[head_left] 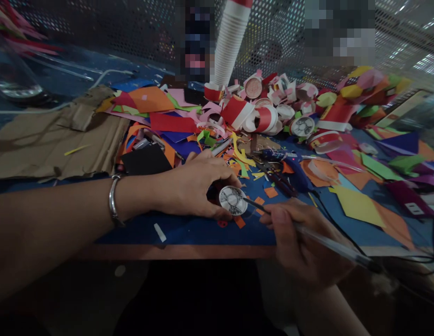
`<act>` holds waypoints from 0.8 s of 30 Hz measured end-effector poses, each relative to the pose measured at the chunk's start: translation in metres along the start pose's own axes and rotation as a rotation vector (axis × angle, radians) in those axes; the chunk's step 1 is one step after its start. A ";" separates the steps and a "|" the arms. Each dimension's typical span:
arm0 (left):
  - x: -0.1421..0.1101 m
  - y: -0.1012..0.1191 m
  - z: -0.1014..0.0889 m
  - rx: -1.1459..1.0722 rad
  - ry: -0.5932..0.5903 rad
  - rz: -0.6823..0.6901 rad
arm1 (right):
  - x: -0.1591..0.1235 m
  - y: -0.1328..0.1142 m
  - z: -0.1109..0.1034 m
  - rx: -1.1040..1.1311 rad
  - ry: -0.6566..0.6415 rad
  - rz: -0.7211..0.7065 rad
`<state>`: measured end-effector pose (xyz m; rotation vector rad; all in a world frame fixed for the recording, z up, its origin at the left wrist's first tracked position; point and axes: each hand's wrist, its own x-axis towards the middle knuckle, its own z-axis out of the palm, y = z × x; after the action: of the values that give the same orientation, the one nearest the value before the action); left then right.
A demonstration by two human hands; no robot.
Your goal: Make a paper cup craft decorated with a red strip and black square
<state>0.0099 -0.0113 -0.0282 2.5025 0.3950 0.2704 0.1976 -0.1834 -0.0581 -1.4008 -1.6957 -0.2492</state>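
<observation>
Paper cup is being held near the table's front edge, its marked base facing upward, likely for viewing; the left hand is clasping its sides, apparently steadying it; the right hand is pinching a pen against that base.

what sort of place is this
Probably a craft workspace: colored paper is strewn over a blue tabletop, a tall stack of paper cups rises at the back, and the right hand holds a pen.

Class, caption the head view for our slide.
The left hand holds a round white paper disc patterned in black; the right hand points a clear plastic pen at it.
</observation>
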 end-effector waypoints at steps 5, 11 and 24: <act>-0.003 0.007 -0.003 0.054 0.131 0.025 | 0.001 -0.002 0.007 0.092 0.237 0.035; -0.011 0.017 -0.003 0.278 0.346 0.148 | 0.012 -0.001 0.010 0.048 0.157 0.215; -0.013 0.017 -0.002 0.445 0.377 0.295 | 0.020 0.005 0.010 0.244 -0.033 0.378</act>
<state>0.0007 -0.0281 -0.0186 2.9486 0.2492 0.8627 0.1976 -0.1614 -0.0517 -1.5095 -1.3973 0.1871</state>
